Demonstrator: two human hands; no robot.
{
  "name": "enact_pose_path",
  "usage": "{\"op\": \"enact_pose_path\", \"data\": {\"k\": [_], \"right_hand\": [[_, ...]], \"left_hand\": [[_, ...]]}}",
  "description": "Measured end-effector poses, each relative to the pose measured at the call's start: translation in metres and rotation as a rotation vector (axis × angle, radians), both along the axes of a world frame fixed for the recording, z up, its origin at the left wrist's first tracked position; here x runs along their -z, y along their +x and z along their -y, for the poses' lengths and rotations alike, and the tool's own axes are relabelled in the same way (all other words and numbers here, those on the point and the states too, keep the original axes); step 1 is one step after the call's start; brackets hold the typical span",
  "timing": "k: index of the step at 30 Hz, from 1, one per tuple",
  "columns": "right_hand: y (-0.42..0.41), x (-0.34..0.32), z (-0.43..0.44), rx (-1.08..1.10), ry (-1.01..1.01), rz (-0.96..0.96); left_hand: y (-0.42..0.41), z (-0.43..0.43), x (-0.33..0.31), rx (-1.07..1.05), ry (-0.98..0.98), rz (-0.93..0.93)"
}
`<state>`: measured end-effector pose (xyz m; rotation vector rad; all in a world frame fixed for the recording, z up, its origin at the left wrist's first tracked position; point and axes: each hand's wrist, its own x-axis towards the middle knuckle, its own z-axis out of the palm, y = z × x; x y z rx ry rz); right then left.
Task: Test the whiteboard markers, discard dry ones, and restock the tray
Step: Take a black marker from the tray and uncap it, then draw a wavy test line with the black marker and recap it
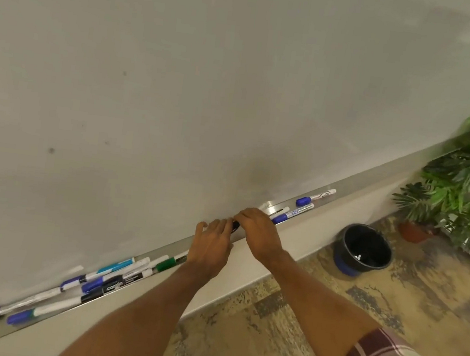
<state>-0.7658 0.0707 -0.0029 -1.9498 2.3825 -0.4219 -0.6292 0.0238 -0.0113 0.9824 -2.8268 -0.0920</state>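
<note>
Both hands meet over the tray [343, 201], abt mid-length. Left hand [211, 247] and right hand [259, 234] are pinched on one black marker [235, 225]; only a dark bit shows between the fingertips, rest is covered. Looks like I'm capping or uncapping it, can't tell which.

Key relation: marker's long axis runs along the tray line, lower-left to upper-right, w/ left hand on the lower-left end and right hand on the upper-right end. So any pull or push goes along that axis, not across it.

Marker sits just above the tray lip, right against the whiteboard [180, 82], so test stroke needs almost no reach.

Remaining stock: marker cluster [115, 277] lower-left in the tray, nearer left hand; blue-cap markers [297, 212] upper-right, nearer right hand.

Black bin [363, 252] on the floor, right of and below the tray, so right hand is the better one for a discard, IMO.
</note>
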Motion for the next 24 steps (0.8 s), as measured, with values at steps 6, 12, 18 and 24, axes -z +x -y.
{"op": "enact_pose_path", "data": {"k": [6,12,18,24], "right_hand": [[-0.027,0.020,0.009,0.072,0.122,0.045],[-0.037,0.028,0.009,0.063,0.037,0.134],[-0.031,0.035,0.000,0.111,-0.088,0.035],[0.006,0.039,-0.008,0.060,-0.118,-0.067]], "left_hand": [[-0.025,0.006,0.012,0.008,0.038,-0.023],[-0.033,0.007,0.018,0.023,0.051,-0.026],[-0.026,0.004,0.017,0.004,0.053,0.002],[0.006,-0.005,0.023,-0.083,-0.011,0.014]]}}
